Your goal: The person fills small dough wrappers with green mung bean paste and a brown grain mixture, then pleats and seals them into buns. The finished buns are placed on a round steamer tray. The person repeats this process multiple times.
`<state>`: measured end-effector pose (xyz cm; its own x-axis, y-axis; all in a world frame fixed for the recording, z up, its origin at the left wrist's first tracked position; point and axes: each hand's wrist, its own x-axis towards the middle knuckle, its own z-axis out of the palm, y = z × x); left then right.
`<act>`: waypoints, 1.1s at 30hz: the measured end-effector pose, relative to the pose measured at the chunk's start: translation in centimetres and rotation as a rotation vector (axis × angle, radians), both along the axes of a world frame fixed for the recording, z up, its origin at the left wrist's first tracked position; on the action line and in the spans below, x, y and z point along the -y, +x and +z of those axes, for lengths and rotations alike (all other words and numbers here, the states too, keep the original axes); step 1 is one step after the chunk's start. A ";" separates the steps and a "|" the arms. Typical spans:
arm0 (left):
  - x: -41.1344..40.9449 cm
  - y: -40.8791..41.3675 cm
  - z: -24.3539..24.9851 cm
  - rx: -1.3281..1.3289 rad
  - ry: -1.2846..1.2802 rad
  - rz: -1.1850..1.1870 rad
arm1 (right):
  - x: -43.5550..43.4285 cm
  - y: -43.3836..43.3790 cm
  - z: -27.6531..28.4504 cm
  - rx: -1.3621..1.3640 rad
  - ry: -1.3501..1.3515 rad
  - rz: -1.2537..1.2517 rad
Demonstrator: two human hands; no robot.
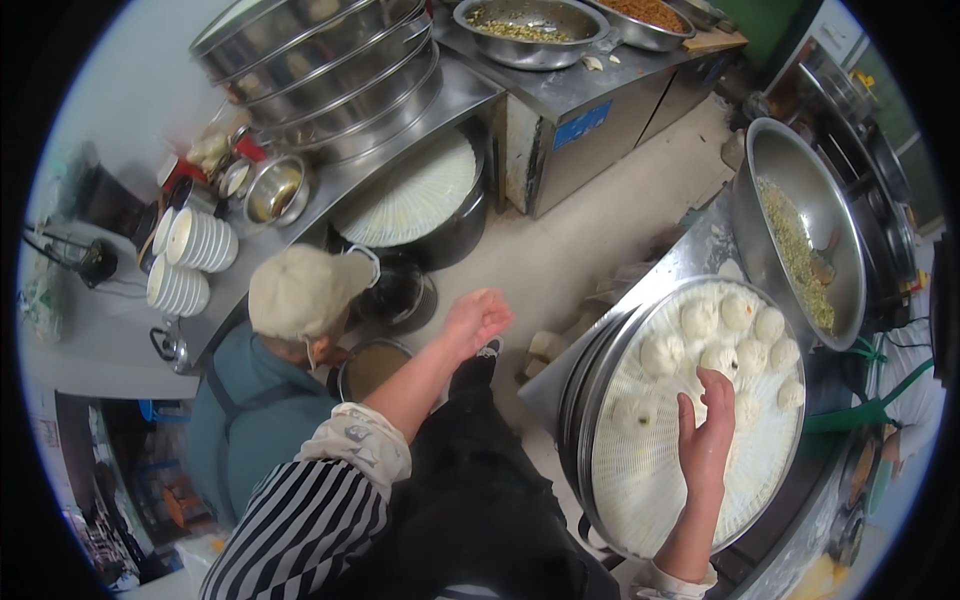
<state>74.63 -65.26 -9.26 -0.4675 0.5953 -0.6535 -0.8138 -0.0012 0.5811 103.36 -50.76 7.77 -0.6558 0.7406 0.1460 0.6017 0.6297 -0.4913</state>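
My right hand point(706, 424) is over a round steamer tray point(637, 487) with a pale, ribbed mesh liner. Its thumb and fingers are apart, and nothing shows between them. Several white pleated buns point(699, 321) sit on the far half of the liner, some just beyond my fingertips; one bun point(634, 414) lies apart to the left. At least one bun shows dark green filling at its top. My left hand point(480, 321) hangs over the floor, away from the tray, its fingers curled in with no object visible in them.
A large steel bowl point(780, 165) of chopped green filling leans beyond the tray. To my left, a person in a beige cap point(304, 289) bends beside a black pot point(397, 292). Stacked steamers point(330, 82), white bowls point(199, 240) and more filling bowls point(532, 56) stand on steel counters.
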 end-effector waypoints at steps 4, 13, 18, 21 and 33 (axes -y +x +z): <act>-9.2 -9.5 0.0 0.004 0.062 -0.027 | -5.6 -8.4 0.3 0.014 0.047 0.019; -25.4 -19.9 -1.3 0.150 0.025 -0.134 | -13.8 -17.6 0.0 0.085 0.035 -0.148; -31.5 -19.2 -0.9 0.081 0.100 -0.282 | -17.8 -16.6 0.5 0.042 0.082 -0.227; -36.6 -16.6 -1.2 -0.036 0.089 -0.509 | -20.4 -15.5 -0.4 -0.004 0.073 -0.264; -77.9 8.1 -15.4 -1.683 0.218 -1.218 | -41.1 -21.1 -7.5 0.060 -0.087 -0.400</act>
